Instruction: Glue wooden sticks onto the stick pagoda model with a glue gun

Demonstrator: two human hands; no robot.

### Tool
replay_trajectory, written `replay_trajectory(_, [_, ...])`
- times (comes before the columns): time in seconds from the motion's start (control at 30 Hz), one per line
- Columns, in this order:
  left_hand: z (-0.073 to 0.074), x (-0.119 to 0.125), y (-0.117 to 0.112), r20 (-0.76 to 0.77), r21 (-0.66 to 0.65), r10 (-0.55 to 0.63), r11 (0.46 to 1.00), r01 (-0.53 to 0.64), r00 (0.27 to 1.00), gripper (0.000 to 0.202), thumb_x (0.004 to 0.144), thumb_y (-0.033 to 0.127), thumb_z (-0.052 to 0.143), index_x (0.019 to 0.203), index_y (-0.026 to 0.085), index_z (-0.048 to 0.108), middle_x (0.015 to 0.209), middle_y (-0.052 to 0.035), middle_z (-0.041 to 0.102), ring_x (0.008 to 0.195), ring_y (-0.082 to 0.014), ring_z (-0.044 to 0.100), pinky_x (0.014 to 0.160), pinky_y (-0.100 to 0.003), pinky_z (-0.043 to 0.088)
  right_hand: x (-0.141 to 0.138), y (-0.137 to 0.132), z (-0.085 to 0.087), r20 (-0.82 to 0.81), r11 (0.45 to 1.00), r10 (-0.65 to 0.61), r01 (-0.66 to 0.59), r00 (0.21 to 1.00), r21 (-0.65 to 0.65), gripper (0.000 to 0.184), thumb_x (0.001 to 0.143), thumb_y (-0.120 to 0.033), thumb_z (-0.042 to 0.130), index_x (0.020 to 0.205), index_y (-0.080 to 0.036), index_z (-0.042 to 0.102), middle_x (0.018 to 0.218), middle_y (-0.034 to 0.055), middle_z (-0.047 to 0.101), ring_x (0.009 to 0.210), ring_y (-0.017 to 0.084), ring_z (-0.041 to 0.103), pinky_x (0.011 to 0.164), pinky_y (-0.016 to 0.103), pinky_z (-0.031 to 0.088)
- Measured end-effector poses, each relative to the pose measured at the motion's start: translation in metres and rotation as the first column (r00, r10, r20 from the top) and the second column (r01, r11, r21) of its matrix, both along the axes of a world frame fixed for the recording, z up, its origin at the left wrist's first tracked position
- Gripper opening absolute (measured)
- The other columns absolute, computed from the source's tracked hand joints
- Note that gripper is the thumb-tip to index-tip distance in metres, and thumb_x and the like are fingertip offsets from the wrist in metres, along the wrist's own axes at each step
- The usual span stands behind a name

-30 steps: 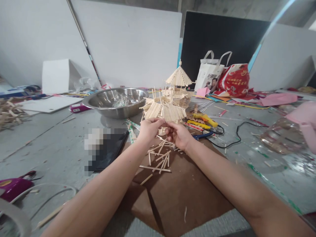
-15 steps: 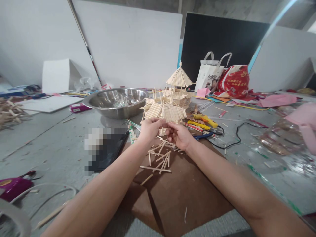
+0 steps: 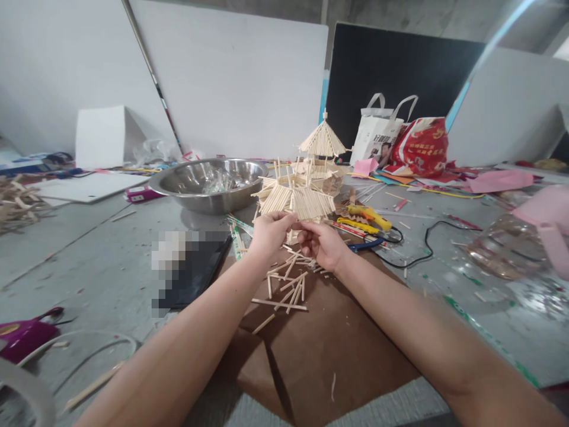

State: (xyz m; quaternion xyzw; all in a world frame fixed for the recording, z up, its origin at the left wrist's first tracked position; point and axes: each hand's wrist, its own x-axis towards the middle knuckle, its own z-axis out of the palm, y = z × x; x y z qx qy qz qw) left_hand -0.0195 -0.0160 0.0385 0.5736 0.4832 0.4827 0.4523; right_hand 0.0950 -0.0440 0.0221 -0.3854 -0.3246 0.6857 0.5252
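A pale wooden-stick model (image 3: 306,201) with a sloped, slatted roof stands before me, several sticks poking up from its top. My left hand (image 3: 272,232) is at its front, thumb and fingers pinched together. Close beside it, my right hand (image 3: 322,242) is curled, its thumb and forefinger pinched near the left fingertips. Whatever sits between the fingers is too small or hidden to name. Below the hands, loose cut sticks (image 3: 291,290) lie scattered on a brown sheet (image 3: 338,356). Behind rises a pointed-roof stick tower (image 3: 323,141).
A steel basin (image 3: 208,201) stands back left, with a dark, partly blurred flat object (image 3: 200,276) nearer. At right lie a yellow glue gun (image 3: 371,216), its black cord (image 3: 427,243) and a clear plastic container (image 3: 502,249). Bags (image 3: 420,148) stand at the back.
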Motion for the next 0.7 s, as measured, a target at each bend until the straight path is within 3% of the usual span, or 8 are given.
replay_trajectory(0.47, [-0.001,-0.004,-0.005,-0.048,-0.005,-0.028,1.0,0.028,0.998,0.022,0.061,0.035,0.057,0.059,0.014,0.053,0.041,0.0062,0.04,0.035,-0.0035,0.031,0.036,-0.019,0.023,0.001,-0.002,-0.001,0.086,0.999,-0.02,0.017,0.996,0.034,0.019,0.077,-0.027,0.045,0.072,-0.014,0.057,0.043,-0.0051,0.05,0.031,0.005,0.042,0.031,0.017,0.029])
replay_trajectory(0.6, [0.006,-0.01,-0.015,-0.184,-0.016,-0.093,0.996,0.091,0.979,0.021,0.062,0.034,0.056,0.057,0.014,0.053,0.04,0.0066,0.036,0.035,-0.0036,0.028,0.037,-0.02,0.021,0.002,-0.003,-0.003,0.126,0.996,-0.039,0.028,0.991,0.085,0.023,0.074,-0.037,0.049,0.066,-0.015,0.053,0.042,-0.0064,0.047,0.028,0.005,0.04,0.029,0.017,0.028])
replay_trajectory(0.7, [0.015,-0.014,-0.023,-0.397,0.009,-0.161,0.984,0.179,0.904,0.017,0.062,0.03,0.054,0.056,0.014,0.056,0.041,0.0061,0.037,0.037,-0.0037,0.029,0.039,-0.02,0.021,0.002,-0.005,0.0,0.186,0.987,0.0,-0.03,0.982,0.16,0.026,0.068,-0.04,0.057,0.063,-0.015,0.052,0.043,-0.0069,0.048,0.028,0.004,0.04,0.028,0.017,0.028])
